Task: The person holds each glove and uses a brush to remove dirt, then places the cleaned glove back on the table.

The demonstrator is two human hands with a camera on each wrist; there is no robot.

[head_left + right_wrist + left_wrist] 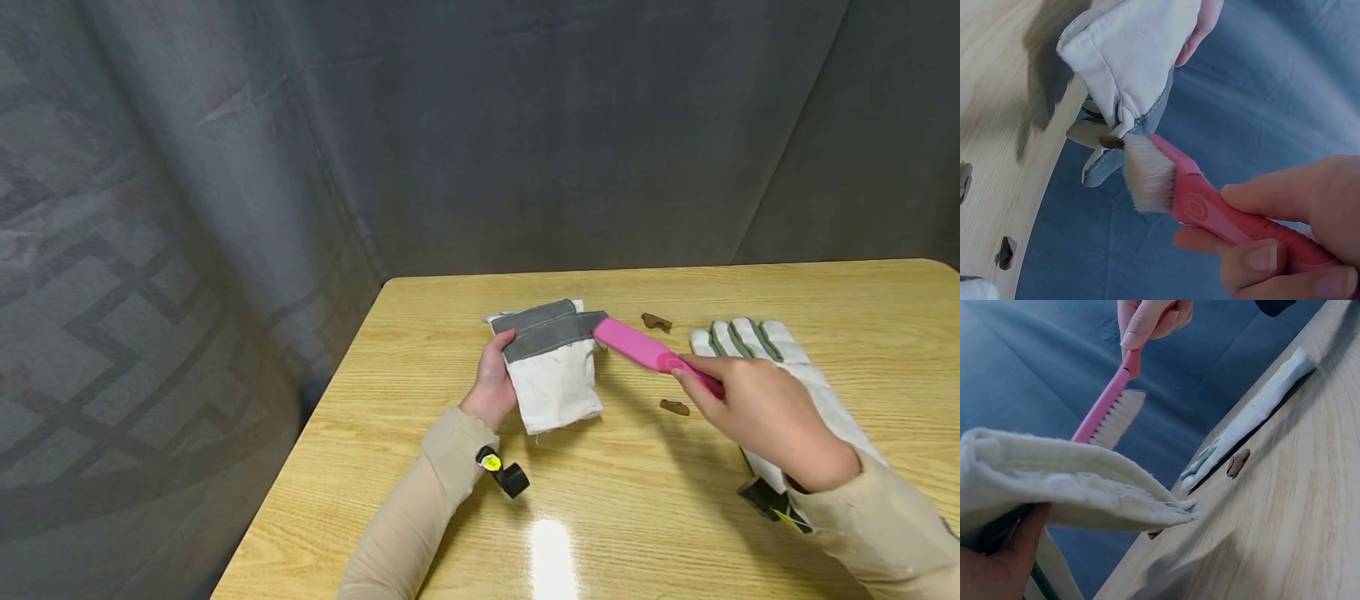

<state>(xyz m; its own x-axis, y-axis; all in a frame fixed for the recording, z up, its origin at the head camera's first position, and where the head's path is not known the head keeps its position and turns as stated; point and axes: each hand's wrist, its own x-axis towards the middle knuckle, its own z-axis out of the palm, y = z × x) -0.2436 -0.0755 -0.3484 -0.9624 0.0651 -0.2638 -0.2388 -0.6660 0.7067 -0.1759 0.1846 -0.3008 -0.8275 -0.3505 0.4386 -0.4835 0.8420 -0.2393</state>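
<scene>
My left hand grips a white and grey work glove by its side, raised over the table with the thumb on a grey band. A pink-handled brush is in my right hand, thumb and fingers curled round its handle. The brush head meets the glove's right edge at the grey band. In the right wrist view its white bristles lie against the glove's seam, with a small dark brown bit at their tip. Most of the left hand's fingers are hidden behind the glove.
A second white glove with green-trimmed fingers lies on the wooden table at the right, partly under my right hand. Two brown scraps, a far one and a nearer one, lie between the gloves. Grey curtains hang behind and left.
</scene>
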